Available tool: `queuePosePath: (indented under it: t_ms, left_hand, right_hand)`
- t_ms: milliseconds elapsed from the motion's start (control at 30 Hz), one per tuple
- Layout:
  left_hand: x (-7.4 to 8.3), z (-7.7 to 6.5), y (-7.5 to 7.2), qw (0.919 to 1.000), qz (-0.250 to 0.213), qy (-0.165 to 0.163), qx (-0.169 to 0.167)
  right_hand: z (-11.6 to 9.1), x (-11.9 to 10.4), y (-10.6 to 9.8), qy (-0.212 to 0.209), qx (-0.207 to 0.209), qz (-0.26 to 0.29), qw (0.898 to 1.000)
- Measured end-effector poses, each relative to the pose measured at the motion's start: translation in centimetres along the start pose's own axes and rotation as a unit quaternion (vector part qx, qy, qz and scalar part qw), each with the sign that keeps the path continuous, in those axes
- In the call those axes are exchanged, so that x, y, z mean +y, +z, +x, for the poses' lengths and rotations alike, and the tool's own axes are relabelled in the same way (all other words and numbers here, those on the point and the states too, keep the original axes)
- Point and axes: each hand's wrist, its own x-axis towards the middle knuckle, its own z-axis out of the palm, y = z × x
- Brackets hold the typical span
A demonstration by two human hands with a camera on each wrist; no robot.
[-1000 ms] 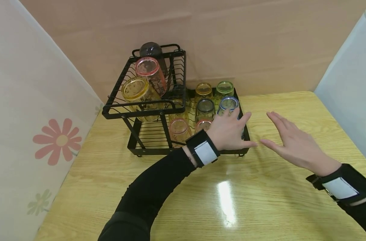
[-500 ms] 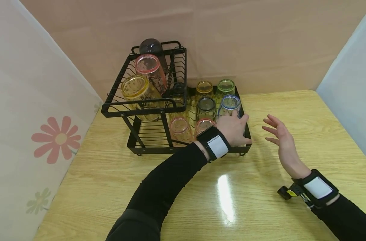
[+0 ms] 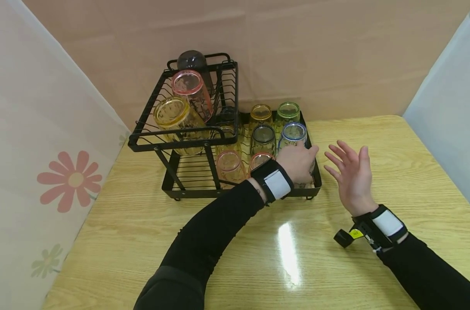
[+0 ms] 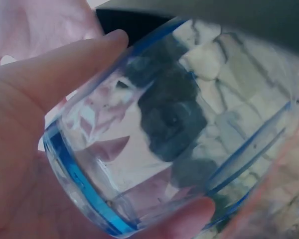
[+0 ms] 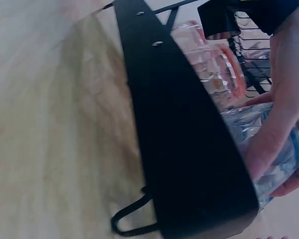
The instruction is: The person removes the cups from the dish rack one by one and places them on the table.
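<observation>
My left hand (image 3: 296, 163) reaches into the front right corner of the rack's lower tray (image 3: 316, 178). It grips a clear glass with a blue band (image 4: 104, 194), thumb on one side and fingers on the other in the left wrist view. From the head, that glass is mostly hidden under the hand. The right wrist view also shows the blue-banded glass (image 5: 281, 172) between the fingers, behind the black tray wall. My right hand (image 3: 354, 183) is raised over the table right of the rack, fingers loosely spread, holding nothing.
Upside-down glasses crowd the lower tray: blue-rimmed (image 3: 294, 131), dark (image 3: 263, 134), green (image 3: 288, 111), amber (image 3: 261, 113) and pink (image 3: 230, 162). The black upper basket (image 3: 144, 145) bears a yellow (image 3: 172, 113), a pink (image 3: 188, 84) and a dark glass (image 3: 191, 61).
My left hand has shifted slightly right and lower, and its fingers have closed round the glass. My right hand has moved left and turned, with its fingers now pointing up.
</observation>
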Motion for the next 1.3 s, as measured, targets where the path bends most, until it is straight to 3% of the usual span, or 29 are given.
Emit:
queuePosePath:
  t_ms: [400, 533, 667, 867, 933, 1167, 1300]
  left_hand:
    - [0.4, -0.2, -5.6, 0.9993, 0.013, 0.020, 0.029]
    - [0.4, 0.3, -6.4, 0.9983, 0.003, 0.024, 0.053]
    - [0.5, 0.8, -6.8, 0.9952, -0.038, 0.037, 0.083]
    - [1.9, 1.5, -6.9, 0.9862, -0.104, 0.045, 0.121]
    - [2.5, 1.7, -6.6, 0.9827, -0.122, 0.042, 0.134]
    - [3.6, 1.9, -5.1, 0.9657, -0.199, 0.026, 0.165]
    - [3.8, 1.8, -4.5, 0.9556, -0.230, 0.029, 0.182]
  right_hand:
    - [2.9, -1.2, 0.2, 0.018, 0.011, 0.069, 0.997]
    - [3.9, -1.5, -0.5, 0.028, 0.008, 0.145, 0.989]
    - [4.5, -1.7, -1.2, 0.044, 0.010, 0.286, 0.957]
    - [4.7, -1.8, -1.8, 0.039, -0.047, 0.494, 0.867]
    - [4.5, -1.9, -1.9, 0.039, -0.061, 0.526, 0.847]
    - [3.9, -2.4, -2.0, 0.031, -0.060, 0.556, 0.828]
    - [3.4, -2.8, -2.0, 0.009, -0.055, 0.548, 0.835]
